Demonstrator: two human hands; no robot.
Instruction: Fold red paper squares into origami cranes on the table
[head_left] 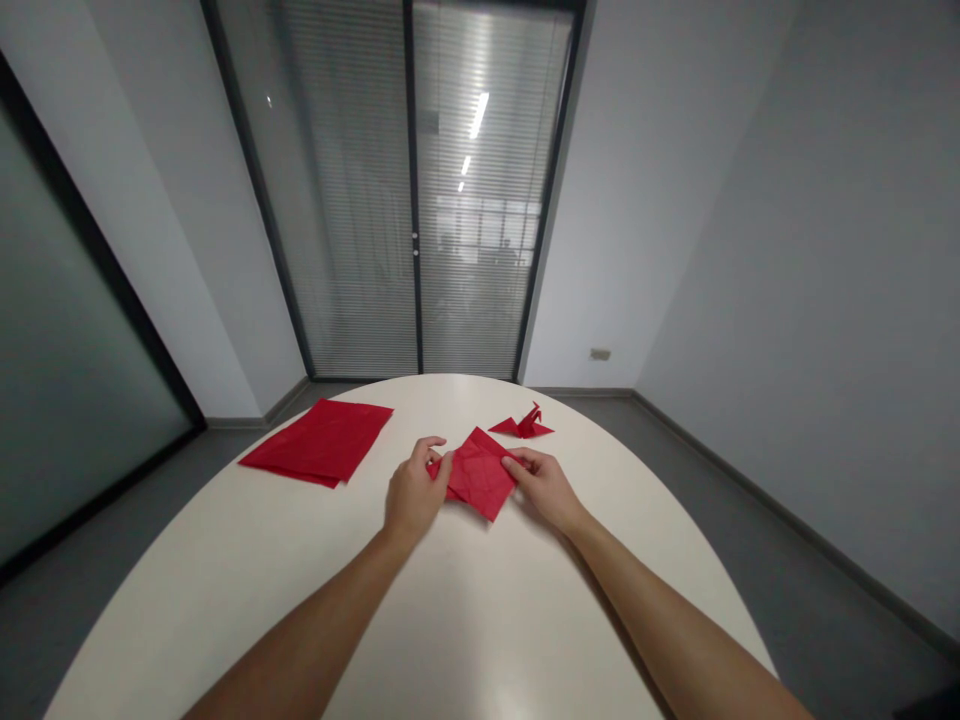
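Between my hands is a folded, creased piece of red origami paper (480,474), roughly square with layered edges, held just above the table. My left hand (417,490) pinches its left corner between thumb and fingers. Its right corner is gripped by my right hand (546,484), thumb on top and fingers behind. Just beyond the paper, a finished red paper crane (526,424) stands with its wings spread. The fingertips under the paper are partly hidden.
A stack of flat red paper sheets (322,440) lies at the far left of the round white table (420,620). Past the table's curved edge are a glass partition with blinds (480,300) and grey walls.
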